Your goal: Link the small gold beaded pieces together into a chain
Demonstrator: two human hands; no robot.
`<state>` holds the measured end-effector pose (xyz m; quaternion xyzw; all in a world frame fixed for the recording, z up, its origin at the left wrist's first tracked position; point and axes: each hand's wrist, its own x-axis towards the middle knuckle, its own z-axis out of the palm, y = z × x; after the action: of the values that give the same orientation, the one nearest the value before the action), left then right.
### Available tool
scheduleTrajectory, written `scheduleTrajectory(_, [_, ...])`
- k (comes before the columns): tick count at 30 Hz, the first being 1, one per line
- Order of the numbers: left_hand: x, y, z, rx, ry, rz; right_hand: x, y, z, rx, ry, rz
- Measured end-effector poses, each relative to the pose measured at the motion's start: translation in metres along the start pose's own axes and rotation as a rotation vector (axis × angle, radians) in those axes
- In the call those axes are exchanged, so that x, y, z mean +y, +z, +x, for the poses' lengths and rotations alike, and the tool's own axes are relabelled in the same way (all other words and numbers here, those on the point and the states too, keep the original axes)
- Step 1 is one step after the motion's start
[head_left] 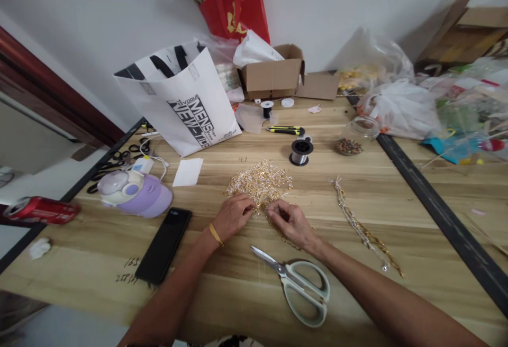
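Observation:
A loose heap of gold and clear beaded pieces lies mid-table. At its near left edge is my left hand, fingers closed in a pinch; what they hold is too small to make out. My right hand pinches at the heap's near right edge, and a thin gold chain trails from under it onto the wood. Scissors with pale green handles rest just below my hands, blades pointing up and left. Off to the right lie silver and gold chain strands, gathered at their far end.
On the left are a black phone, a purple bottle, a red can and a white paper. Beyond the heap stand a wire spool, a yellow cutter, a bead jar, a white bag and a cardboard box.

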<state>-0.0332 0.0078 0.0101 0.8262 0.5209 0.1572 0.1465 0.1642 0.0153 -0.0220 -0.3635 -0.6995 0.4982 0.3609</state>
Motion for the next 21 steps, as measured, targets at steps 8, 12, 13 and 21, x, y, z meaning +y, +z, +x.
scheduleTrajectory(8, [0.0016,0.0048,-0.0001,0.017,0.039,0.032,-0.0008,0.0003,0.0001,-0.003,0.014,0.012])
scheduleTrajectory(12, [0.0021,0.0036,0.0007,0.002,0.04,0.04,-0.004,-0.0002,-0.0003,0.006,0.025,0.026])
scheduleTrajectory(13, [0.0025,0.003,0.0006,0.002,0.034,0.043,-0.0046,-0.0004,-0.0003,0.01,0.029,0.028])
scheduleTrajectory(21, [0.0031,0.0033,-0.0006,0.068,-0.007,-0.061,0.0006,-0.0003,0.0007,0.017,0.072,0.057])
